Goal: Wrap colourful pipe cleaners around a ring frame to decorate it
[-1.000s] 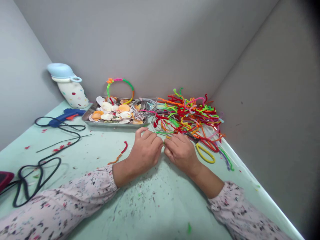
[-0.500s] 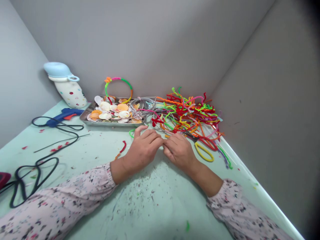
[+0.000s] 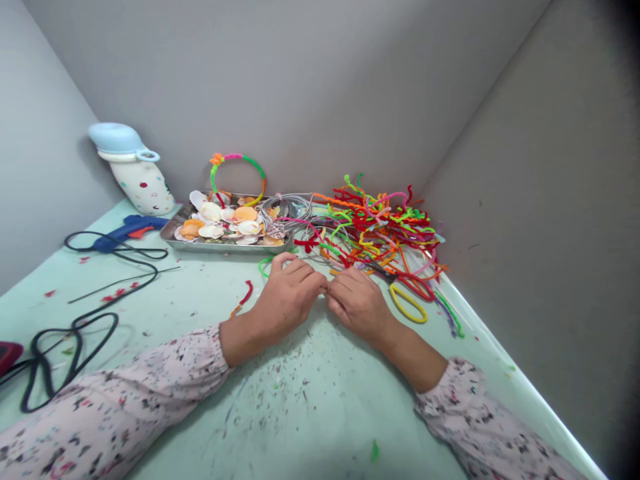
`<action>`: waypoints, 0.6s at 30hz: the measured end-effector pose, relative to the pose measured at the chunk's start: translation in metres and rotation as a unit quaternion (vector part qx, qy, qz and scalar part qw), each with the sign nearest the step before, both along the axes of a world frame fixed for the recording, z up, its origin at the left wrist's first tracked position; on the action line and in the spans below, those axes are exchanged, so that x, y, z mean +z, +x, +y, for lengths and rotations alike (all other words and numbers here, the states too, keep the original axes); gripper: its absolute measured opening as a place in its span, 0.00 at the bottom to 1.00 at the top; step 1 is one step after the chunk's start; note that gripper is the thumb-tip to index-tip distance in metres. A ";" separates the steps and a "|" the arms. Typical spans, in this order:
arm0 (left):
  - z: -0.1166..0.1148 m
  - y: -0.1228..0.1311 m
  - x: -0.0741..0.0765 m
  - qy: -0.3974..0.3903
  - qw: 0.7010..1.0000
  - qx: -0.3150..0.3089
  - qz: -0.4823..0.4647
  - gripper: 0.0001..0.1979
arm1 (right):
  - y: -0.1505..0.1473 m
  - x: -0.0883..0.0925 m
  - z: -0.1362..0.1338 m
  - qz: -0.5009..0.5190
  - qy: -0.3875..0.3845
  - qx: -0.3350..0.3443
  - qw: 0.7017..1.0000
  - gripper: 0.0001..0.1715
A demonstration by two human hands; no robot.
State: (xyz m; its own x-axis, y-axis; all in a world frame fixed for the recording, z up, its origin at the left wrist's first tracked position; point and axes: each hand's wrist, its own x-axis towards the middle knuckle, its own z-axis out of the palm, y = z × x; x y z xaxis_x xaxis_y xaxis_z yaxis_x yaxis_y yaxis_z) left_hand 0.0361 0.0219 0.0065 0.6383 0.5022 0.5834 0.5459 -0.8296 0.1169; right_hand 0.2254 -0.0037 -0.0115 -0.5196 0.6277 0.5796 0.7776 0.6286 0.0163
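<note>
Fingertip to fingertip above the table, my left hand [image 3: 287,293] and my right hand [image 3: 360,300] are both closed in a pinch. Between them shows a tiny bit of a thin strand, seemingly a pipe cleaner; the fingers hide most of it. A short red and orange fuzzy piece [image 3: 243,297] shows beside my left wrist, and a green one [image 3: 263,267] curves behind that hand. Beyond the fingers sticks out a red pipe cleaner end [image 3: 305,244]. Yellow-handled scissors [image 3: 407,303] lie right of my right hand.
A metal tray [image 3: 225,247] of seashells stands behind, with a colourful pipe-cleaner ring [image 3: 257,165] and coiled grey wire hoops [image 3: 293,208]. Many loose pipe cleaners [image 3: 390,223] are heaped at right. Left are a bottle [image 3: 140,177], a blue glue gun [image 3: 120,233] and black cord [image 3: 75,333].
The red pipe cleaner end beyond my fingers has turned from a bunched shape to a straighter, flatter one. My hands stay together in nearly the same place.
</note>
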 end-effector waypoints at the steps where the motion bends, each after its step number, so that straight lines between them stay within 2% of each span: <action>1: 0.000 0.000 0.000 -0.006 1.000 0.001 -0.002 0.09 | 0.000 0.000 0.000 0.000 -0.003 -0.003 1.000 0.12; 4: 0.001 0.000 0.000 -0.020 1.000 0.002 -0.001 0.09 | -0.002 0.002 -0.001 0.020 -0.021 -0.003 1.000 0.11; 12: 0.001 0.001 0.000 -0.057 0.998 0.007 -0.032 0.06 | -0.003 0.001 -0.003 0.165 -0.075 0.025 0.983 0.09; 18: 0.002 0.001 0.000 -0.113 0.992 0.001 -0.048 0.05 | -0.002 0.001 0.000 0.163 -0.083 0.060 0.981 0.07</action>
